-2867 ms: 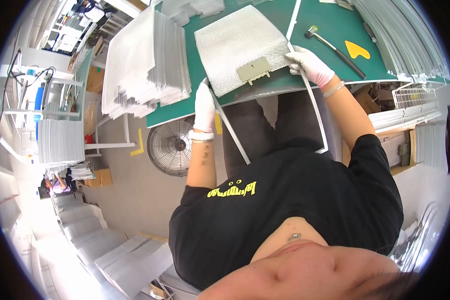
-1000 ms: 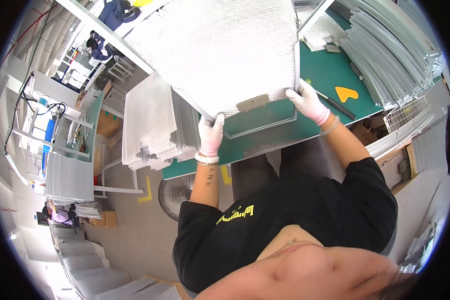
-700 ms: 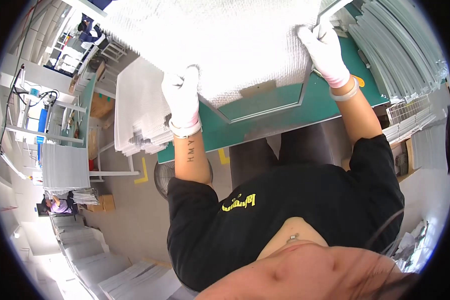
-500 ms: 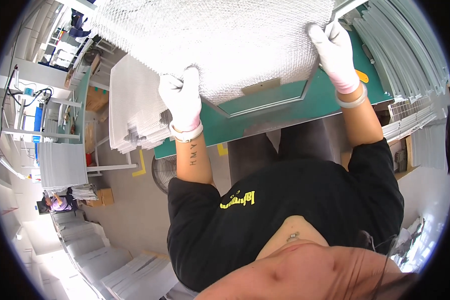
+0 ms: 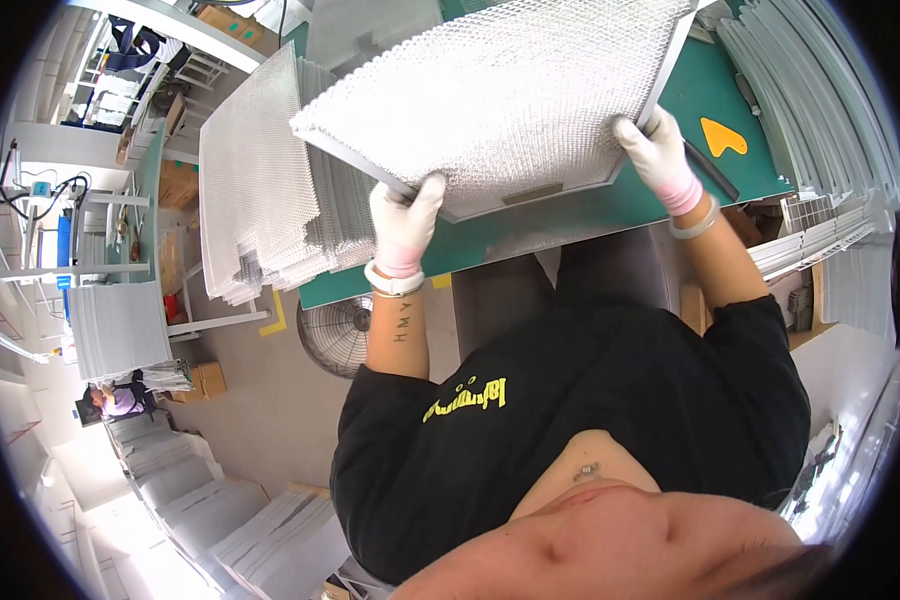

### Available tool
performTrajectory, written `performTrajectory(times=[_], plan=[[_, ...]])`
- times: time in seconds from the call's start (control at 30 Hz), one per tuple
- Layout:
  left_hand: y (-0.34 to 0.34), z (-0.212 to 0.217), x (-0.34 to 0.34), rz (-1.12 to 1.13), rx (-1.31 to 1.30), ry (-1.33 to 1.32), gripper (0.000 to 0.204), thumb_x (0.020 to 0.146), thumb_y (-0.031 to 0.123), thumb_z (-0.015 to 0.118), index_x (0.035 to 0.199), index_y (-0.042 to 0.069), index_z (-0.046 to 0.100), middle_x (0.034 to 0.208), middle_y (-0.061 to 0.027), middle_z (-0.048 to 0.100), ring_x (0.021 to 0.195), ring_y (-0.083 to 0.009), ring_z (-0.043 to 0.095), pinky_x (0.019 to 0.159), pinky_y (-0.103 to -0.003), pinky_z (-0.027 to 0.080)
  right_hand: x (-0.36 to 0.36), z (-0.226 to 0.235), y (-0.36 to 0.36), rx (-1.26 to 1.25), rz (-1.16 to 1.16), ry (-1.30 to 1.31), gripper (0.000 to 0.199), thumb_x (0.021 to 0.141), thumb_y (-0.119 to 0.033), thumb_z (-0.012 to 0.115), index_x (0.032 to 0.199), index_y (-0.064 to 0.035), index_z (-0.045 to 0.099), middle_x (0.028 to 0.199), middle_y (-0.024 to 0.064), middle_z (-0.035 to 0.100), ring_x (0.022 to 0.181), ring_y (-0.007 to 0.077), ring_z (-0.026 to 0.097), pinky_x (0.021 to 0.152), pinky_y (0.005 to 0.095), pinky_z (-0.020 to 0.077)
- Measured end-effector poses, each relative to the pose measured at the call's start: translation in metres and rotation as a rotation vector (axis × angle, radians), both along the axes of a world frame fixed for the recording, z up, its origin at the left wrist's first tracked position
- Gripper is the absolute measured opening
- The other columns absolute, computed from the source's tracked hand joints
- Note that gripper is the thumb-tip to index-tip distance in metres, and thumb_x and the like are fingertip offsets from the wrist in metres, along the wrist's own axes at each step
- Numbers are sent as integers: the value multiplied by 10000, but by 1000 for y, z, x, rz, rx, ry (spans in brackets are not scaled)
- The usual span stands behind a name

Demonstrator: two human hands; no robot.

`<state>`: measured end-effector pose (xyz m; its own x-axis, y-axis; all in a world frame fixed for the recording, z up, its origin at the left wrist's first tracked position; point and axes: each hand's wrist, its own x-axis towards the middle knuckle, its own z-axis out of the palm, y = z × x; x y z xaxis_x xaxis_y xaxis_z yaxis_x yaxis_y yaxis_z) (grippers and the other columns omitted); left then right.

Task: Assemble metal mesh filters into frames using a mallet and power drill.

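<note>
Both my hands wear white gloves and grip a silvery mesh panel by its opposite sides. A thin grey metal frame runs along the panel's edges, with a small tan label at its near side. My left hand is closed on the left frame edge, thumb on the mesh. On the right edge my right hand is closed the same way, thumb over the mesh. The panel is tilted above the green tabletop; whether its near edge touches the table I cannot tell.
At the table's left lies a stack of mesh sheets. An orange scraper and a dark bar lie beyond my right hand. Many grey frames stand at the right. A floor fan is below; a person sits far left.
The panel's left side has shifted right and toward me with my left hand, baring more of the mesh stack. My right hand has moved slightly nearer, and the orange scraper is now uncovered.
</note>
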<state>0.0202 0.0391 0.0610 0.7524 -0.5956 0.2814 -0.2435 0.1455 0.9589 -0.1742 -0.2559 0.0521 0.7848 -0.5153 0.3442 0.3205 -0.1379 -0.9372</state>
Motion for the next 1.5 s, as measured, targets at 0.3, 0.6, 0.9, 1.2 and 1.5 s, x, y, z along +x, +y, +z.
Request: performTrajectory(times=[0.3,0.6,0.9,1.2,1.5], plan=[[0,91,-19,257,-357,-409,236,909,143,644,1054,-40,618,942,-134,673,790,-185,646,707,-283,516,-5,132,14,-188,-55,-290,349,958,-347,669,1008,-9,600,873,104,662,814,186,623,772,337,502],[8,47,-26,-1217,-112,-460,390,885,189,668,1247,46,633,1305,-226,586,1165,-399,588,974,-516,469,-58,124,-8,-608,1001,-429,141,965,-132,560,867,-32,547,799,79,667,607,205,628,505,302,472],[20,-16,-20,-590,709,-697,522,782,19,616,1295,111,604,1252,-100,609,1201,-337,534,1076,-465,385,-82,70,29,-449,658,-733,279,861,-10,575,599,-29,484,921,190,631,523,178,633,384,213,400],[-22,12,-7,-640,727,-578,360,859,127,514,1177,6,631,1030,-152,640,1032,-363,587,1007,-463,425,-97,71,28,-521,725,-652,454,1099,-382,248,876,-63,481,707,132,610,498,134,597,379,211,387],[-123,-58,-34,-958,400,-494,517,1007,353,458,1355,-23,521,1364,-201,549,1295,-332,502,1122,-403,374,-98,45,38,-413,432,-795,420,1071,-305,368,840,3,534,954,215,649,633,192,630,458,252,441]])
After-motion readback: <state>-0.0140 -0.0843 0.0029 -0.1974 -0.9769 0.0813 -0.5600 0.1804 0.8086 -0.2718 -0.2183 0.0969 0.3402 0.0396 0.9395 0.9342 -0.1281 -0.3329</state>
